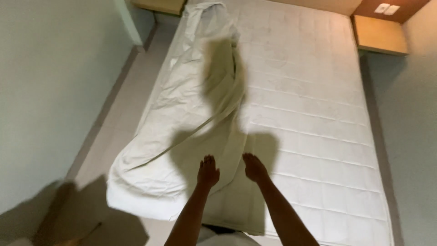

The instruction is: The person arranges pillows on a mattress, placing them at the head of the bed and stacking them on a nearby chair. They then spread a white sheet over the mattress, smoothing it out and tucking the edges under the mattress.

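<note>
Under both hands (shadowed): sheet.

I count one bed, its quilted top mostly bare. One white sheet lies crumpled along its left side. Two hands are in view: my left hand and my right hand, both spread flat over the sheet's edge. Two wooden nightstands flank the headboard: one left, one right.
</note>
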